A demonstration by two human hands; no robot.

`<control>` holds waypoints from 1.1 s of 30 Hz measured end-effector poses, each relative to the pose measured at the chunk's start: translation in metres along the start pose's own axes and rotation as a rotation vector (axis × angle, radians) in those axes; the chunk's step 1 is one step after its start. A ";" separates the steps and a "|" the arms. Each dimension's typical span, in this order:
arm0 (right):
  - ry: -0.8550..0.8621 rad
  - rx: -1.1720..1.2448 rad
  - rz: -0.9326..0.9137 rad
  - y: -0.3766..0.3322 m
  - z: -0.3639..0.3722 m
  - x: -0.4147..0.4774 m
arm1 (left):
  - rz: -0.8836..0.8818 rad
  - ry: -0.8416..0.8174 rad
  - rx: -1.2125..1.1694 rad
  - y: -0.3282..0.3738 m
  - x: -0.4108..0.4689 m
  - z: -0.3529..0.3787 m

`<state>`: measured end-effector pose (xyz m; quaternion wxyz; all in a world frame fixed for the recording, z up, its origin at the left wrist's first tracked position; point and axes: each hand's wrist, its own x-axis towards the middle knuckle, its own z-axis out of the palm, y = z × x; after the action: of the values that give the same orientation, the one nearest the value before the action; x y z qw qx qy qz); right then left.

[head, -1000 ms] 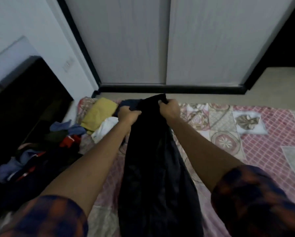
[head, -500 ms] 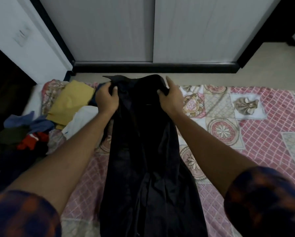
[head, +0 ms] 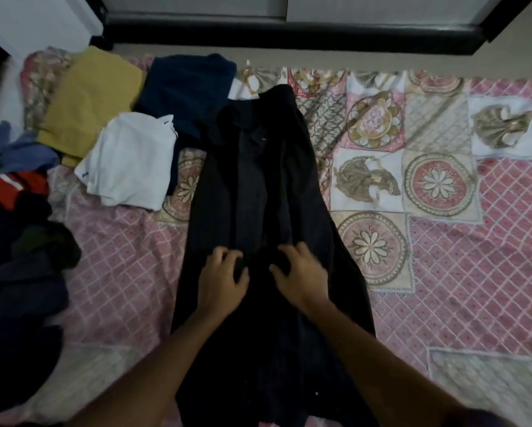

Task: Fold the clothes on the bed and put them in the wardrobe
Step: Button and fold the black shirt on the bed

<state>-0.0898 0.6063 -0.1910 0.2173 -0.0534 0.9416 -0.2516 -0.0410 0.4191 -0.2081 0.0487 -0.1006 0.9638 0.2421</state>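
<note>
My left hand [head: 223, 280]: on the middle of the black garment [head: 258, 180], fingers curled into the cloth, a bunch of it pinched against my thumb.
My right hand [head: 301, 272]: just beside the left, fingers bent and spread, clawing up a fold of the same cloth.
Black garment: lying lengthwise down the bed, narrow end toward the wardrobe, wide end running under my forearms.
Bed [head: 443, 257]: covered in a pink patchwork quilt and holding all the clothes in view.
Sorted pieces: a yellow garment [head: 89, 100], a navy garment [head: 184, 84] and a white garment [head: 129, 161] lie left of the black one at the far edge; the white overlaps the other two.
Loose heap [head: 18, 241]: blue, red and dark clothes in a tangle at the bed's left edge.
Wardrobe [head: 381, 7]: beyond the bed; only the foot of its pale doors and the black base show, and I cannot see inside.
</note>
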 end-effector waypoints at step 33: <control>-0.341 -0.119 -0.177 -0.012 -0.023 -0.095 | -0.207 0.048 -0.164 0.012 -0.188 -0.005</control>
<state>-0.0150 0.6264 -0.1307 0.3472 -0.1904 0.8960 -0.2011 0.1395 0.4587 -0.1713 0.0419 -0.2090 0.9261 0.3112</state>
